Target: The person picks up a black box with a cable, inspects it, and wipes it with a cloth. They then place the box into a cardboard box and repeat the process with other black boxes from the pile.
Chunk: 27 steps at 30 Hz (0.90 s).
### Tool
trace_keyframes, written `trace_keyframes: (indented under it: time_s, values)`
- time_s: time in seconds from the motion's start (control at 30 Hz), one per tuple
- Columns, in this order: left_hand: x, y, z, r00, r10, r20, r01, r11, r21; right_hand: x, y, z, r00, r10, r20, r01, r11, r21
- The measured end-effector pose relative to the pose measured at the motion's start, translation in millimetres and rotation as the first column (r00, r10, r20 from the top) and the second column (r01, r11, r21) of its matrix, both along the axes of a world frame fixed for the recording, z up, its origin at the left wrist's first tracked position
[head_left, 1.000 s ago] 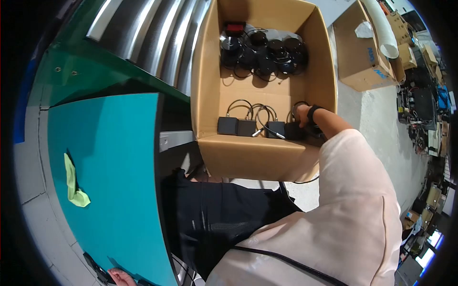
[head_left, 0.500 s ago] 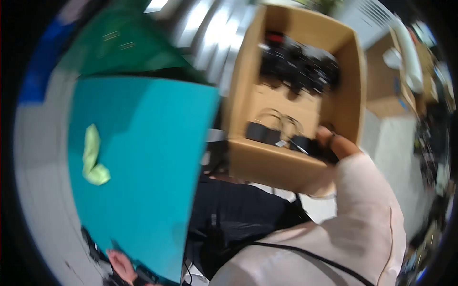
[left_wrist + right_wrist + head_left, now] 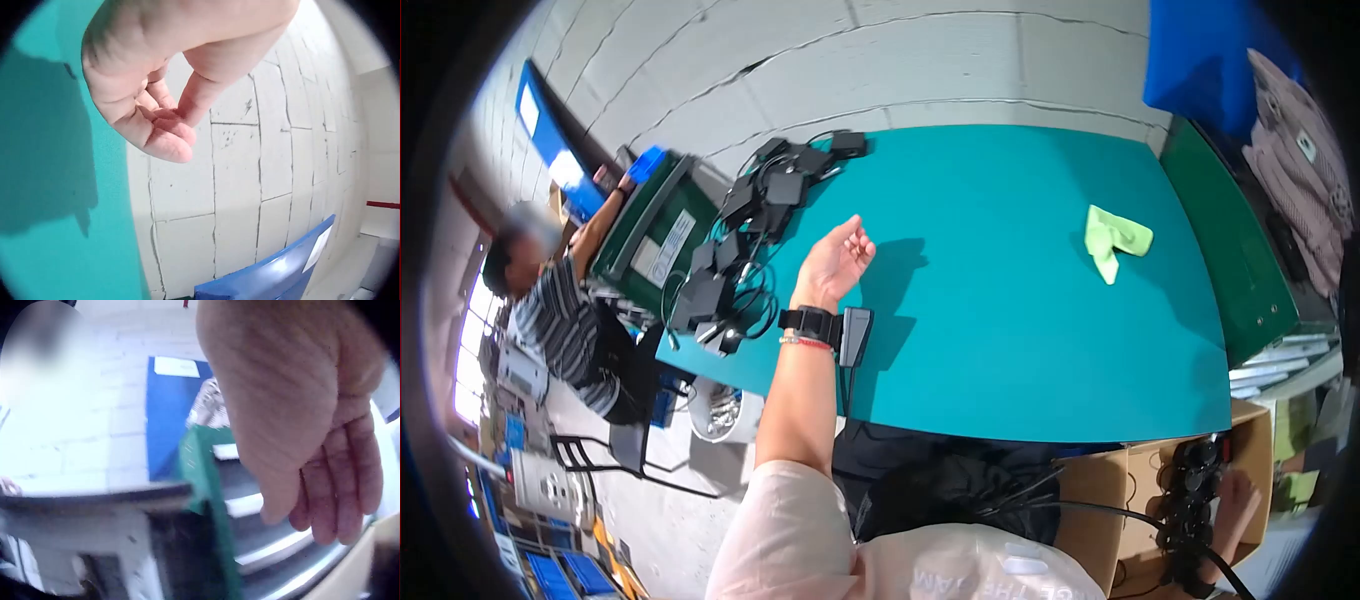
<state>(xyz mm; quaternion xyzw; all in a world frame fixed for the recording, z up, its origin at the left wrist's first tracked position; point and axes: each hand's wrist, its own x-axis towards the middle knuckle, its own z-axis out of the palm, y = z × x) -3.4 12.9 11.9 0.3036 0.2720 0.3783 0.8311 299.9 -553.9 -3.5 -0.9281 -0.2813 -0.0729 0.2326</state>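
Observation:
My left hand (image 3: 838, 262) hovers above the teal table (image 3: 1000, 330), its fingers loosely curled around nothing; the left wrist view shows the same bare hand (image 3: 144, 94). To its left on the table lies a cluster of black box-shaped devices (image 3: 785, 187) with cables. My right hand (image 3: 1238, 495) is over the cardboard box (image 3: 1095, 500) at the lower right, beside black round devices (image 3: 1195, 470) inside it. In the right wrist view the right hand (image 3: 294, 419) has its fingers extended and holds nothing.
A light green cloth (image 3: 1115, 240) lies on the table's right part. A green metal panel (image 3: 1230, 250) stands at the right edge, with metal rollers (image 3: 262, 531) beside it. Another person (image 3: 565, 310) sits at the left by a dark green bin (image 3: 655, 225). A white bucket (image 3: 725, 412) stands below.
The head view has swung left from the cardboard box to the table. My right hand has left the small black boxes at the carton's near end and come up empty.

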Motion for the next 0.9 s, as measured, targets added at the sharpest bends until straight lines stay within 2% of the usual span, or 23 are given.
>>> trace_keyframes:
  time_s: [0.03,0.07,0.1,0.13,0.17,0.2,0.23,0.27,0.3,0.33,0.37,0.4,0.5,0.53,0.57,0.63,0.7,0.73,0.77,0.8,0.83,0.87,0.9]
  values:
    - [-11,3,5,0.996,0.084,-0.019,-0.082,0.994,0.072,-8,23,24,0.996,0.056,-0.071,-0.043,0.984,0.173]
    - [-22,4,9,0.984,0.171,-0.04,-0.163,0.976,0.146,-8,42,46,0.991,0.112,-0.068,-0.099,0.979,0.178]
    - [-36,3,13,0.981,0.189,-0.032,-0.183,0.972,0.145,-11,61,63,0.984,0.165,-0.064,-0.151,0.971,0.185]
    - [-50,3,19,0.961,0.277,-0.017,-0.265,0.937,0.229,-14,85,75,0.942,0.314,0.12,-0.334,0.912,0.238]
    - [-61,5,25,0.934,0.356,0.006,-0.34,0.887,0.312,-17,111,89,0.85,0.428,0.307,-0.507,0.822,0.258]
    - [-78,8,28,0.917,0.399,0.007,-0.362,0.824,0.435,-29,140,109,0.836,0.51,0.203,-0.549,0.771,0.322]
    - [-91,6,36,0.836,0.546,-0.053,-0.445,0.732,0.515,-44,171,130,0.802,0.589,0.097,-0.576,0.72,0.388]
    - [-103,4,39,0.664,0.739,-0.119,-0.487,0.547,0.681,-53,208,141,0.693,0.72,0.034,-0.626,0.579,0.523]
    - [-116,2,40,0.445,0.887,-0.126,-0.449,0.343,0.825,-68,248,146,0.624,0.781,0.031,-0.621,0.471,0.627]
    - [-134,0,39,0.124,0.967,-0.221,-0.251,0.246,0.936,-73,286,141,0.504,0.858,-0.099,-0.538,0.402,0.741]
    - [-150,-4,38,-0.219,0.953,-0.207,-0.01,0.21,0.978,-77,322,132,0.384,0.898,-0.213,-0.472,0.389,0.791]
    - [-156,-9,36,-0.343,0.877,-0.338,-0.063,0.337,0.939,-81,355,116,0.292,0.921,-0.257,-0.441,0.368,0.819]
    - [-176,-6,12,-0.378,0.718,-0.584,-0.069,0.607,0.791,-90,427,62,0.056,0.894,-0.445,-0.249,0.444,0.861]
    - [-176,-10,13,-0.374,0.706,-0.602,-0.043,0.635,0.771,-93,440,48,0.02,0.871,-0.49,-0.203,0.484,0.851]
    - [-176,-13,14,-0.37,0.69,-0.622,-0.016,0.664,0.747,-95,447,35,0.016,0.873,-0.487,-0.203,0.48,0.854]
    - [-182,-11,18,-0.353,0.706,-0.613,0.008,0.658,0.753,-96,453,10,-0.043,0.823,-0.567,-0.054,0.565,0.824]
    - [-179,-16,27,-0.318,0.803,-0.504,-0.044,0.519,0.854,-93,450,-1,-0.042,0.794,-0.606,-0.054,0.604,0.795]
    - [-172,-18,33,-0.308,0.873,-0.377,-0.025,0.389,0.921,-93,447,1,-0.045,0.799,-0.599,-0.063,0.596,0.8]
    - [-164,-22,41,-0.226,0.917,-0.33,-0.071,0.323,0.944,-92,444,2,-0.042,0.805,-0.592,-0.07,0.589,0.805]
    - [-150,-26,50,0.009,0.96,-0.281,-0.192,0.278,0.941,-91,443,1,-0.014,0.798,-0.602,-0.055,0.6,0.798]
    - [-134,-28,57,0.235,0.953,-0.191,-0.327,0.263,0.908,-91,443,0,-0.071,0.818,-0.571,-0.042,0.57,0.821]
    - [-112,-29,63,0.42,0.9,-0.121,-0.407,0.305,0.861,-90,442,1,-0.128,0.835,-0.535,-0.031,0.536,0.844]
    - [-86,-31,69,0.576,0.817,-0.026,-0.471,0.359,0.806,-91,440,3,-0.1,0.834,-0.543,-0.025,0.543,0.839]
